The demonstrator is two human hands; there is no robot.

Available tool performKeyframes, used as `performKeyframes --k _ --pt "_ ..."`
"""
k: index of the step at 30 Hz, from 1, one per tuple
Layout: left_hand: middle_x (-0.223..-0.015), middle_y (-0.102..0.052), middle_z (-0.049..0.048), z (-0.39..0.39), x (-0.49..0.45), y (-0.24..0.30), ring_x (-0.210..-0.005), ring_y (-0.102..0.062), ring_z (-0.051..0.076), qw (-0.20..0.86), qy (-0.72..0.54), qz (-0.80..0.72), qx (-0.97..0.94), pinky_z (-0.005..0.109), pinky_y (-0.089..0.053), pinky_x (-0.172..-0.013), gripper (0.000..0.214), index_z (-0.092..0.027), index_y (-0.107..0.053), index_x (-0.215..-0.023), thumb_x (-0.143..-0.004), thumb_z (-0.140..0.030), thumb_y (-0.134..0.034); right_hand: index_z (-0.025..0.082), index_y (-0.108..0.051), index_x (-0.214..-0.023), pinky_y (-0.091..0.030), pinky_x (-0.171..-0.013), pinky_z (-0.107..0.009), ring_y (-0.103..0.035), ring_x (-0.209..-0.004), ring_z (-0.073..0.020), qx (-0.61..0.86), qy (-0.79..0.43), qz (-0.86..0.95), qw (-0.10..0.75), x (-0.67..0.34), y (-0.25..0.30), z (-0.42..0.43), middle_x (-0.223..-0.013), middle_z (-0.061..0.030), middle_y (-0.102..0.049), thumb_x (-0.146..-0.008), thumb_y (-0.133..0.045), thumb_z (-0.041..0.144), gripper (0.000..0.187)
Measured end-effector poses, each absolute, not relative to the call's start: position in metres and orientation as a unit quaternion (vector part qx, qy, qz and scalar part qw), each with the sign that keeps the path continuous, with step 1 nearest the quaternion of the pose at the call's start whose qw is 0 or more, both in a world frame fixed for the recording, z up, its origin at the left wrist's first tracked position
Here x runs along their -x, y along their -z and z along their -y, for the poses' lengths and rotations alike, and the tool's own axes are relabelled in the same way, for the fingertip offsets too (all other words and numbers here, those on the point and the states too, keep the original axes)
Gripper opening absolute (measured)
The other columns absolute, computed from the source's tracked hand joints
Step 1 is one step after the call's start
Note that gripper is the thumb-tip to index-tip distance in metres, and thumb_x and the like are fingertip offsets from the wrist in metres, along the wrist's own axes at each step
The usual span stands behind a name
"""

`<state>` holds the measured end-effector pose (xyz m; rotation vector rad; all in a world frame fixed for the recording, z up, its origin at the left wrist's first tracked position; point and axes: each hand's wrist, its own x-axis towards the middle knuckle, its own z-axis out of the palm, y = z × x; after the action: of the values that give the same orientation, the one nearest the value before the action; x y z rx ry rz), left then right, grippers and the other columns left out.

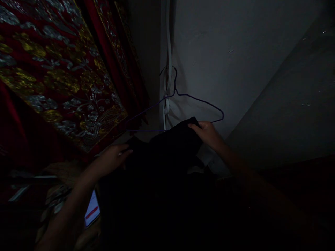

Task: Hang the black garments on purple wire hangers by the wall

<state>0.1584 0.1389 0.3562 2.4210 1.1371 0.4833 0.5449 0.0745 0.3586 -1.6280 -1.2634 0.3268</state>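
A black garment [167, 153] hangs in front of me in dim light, held up by both hands. My left hand [112, 158] grips its left upper edge, fingers curled over the cloth. My right hand [206, 134] pinches its right upper corner, just below the right end of a thin purple wire hanger [199, 100]. The hanger hangs by its hook from a white cord [169, 62] that runs down the wall. The garment's top edge lies against the hanger's lower bar; whether it is draped over the bar I cannot tell.
A red cloth with gold and silver embroidery [60, 73] hangs at the left. A pale wall [235, 45] stands behind the hanger. Patterned fabric and a lit phone screen [92, 209] lie low at the left. The lower right is too dark to make out.
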Motion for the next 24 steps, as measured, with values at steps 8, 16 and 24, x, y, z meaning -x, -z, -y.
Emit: performKeyframes --k 8,16,24 --pt "-0.127 -0.067 0.0093 -0.158 -0.194 -0.440 -0.117 -0.062 0.026 0.117 -0.334 -0.278 -0.893 0.040 -0.044 -0.107 0.027 -0.019 -0.070 -0.095 -0.092 -0.040 -0.055 0.020 -0.044 -0.050 -0.021 -0.046 -0.025 -0.033 -0.049 -0.0093 0.675 -0.061 0.512 0.528 -0.537 -0.370 -0.050 -0.051 0.0040 -0.034 -0.076 -0.062 0.046 0.040" --pt "-0.105 -0.072 0.0080 -0.176 -0.231 -0.470 -0.100 -0.066 0.024 0.125 -0.334 -0.238 -0.903 0.041 -0.050 -0.096 0.027 -0.016 -0.067 -0.113 -0.089 -0.026 -0.058 0.017 -0.067 -0.106 -0.049 -0.078 -0.035 -0.065 -0.092 -0.0239 0.609 0.017 0.555 0.567 -0.522 -0.361 -0.041 -0.106 -0.0119 -0.070 -0.089 -0.056 0.041 0.032" --pt "-0.111 -0.066 0.0087 -0.187 -0.225 -0.483 -0.112 -0.060 0.030 0.067 -0.278 -0.246 -0.926 0.049 -0.043 -0.105 0.021 -0.018 -0.070 -0.102 -0.088 -0.024 -0.056 0.017 -0.070 -0.075 -0.039 -0.062 -0.033 -0.056 -0.063 -0.0148 0.708 -0.019 0.517 0.480 -0.624 -0.395 -0.044 -0.068 -0.0052 -0.065 -0.085 -0.071 0.034 0.020"
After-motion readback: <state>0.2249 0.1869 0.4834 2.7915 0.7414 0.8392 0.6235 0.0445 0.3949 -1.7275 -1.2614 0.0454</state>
